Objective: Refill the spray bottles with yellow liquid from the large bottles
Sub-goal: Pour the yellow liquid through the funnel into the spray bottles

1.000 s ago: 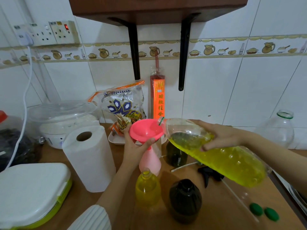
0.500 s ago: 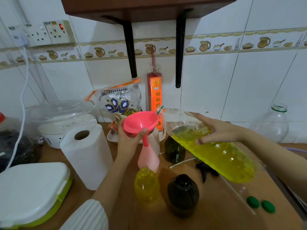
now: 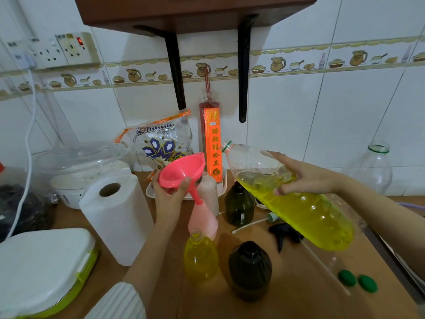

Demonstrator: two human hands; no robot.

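Note:
My left hand (image 3: 169, 199) grips a pink funnel (image 3: 181, 171), tilted, its spout in the neck of a pink spray bottle (image 3: 203, 221). My right hand (image 3: 305, 178) holds a large clear bottle (image 3: 296, 203) of yellow liquid on a slant, its open mouth up and to the right of the funnel; no liquid is running out. In front stand an open yellow spray bottle (image 3: 200, 257) and a dark spray bottle (image 3: 249, 270). Another dark bottle (image 3: 239, 203) stands behind. A black spray head (image 3: 284, 233) with its tube lies on the wooden counter (image 3: 299, 302).
A paper towel roll (image 3: 116, 217) stands left of my arm, a white and green box (image 3: 43, 270) at the front left. Two green caps (image 3: 357, 280) lie front right. An empty clear bottle (image 3: 370, 169) stands by the tiled wall. A shelf (image 3: 195, 12) hangs overhead.
The large bottle's mouth has risen and moved back from the funnel. The funnel has tipped over to the right in my left hand.

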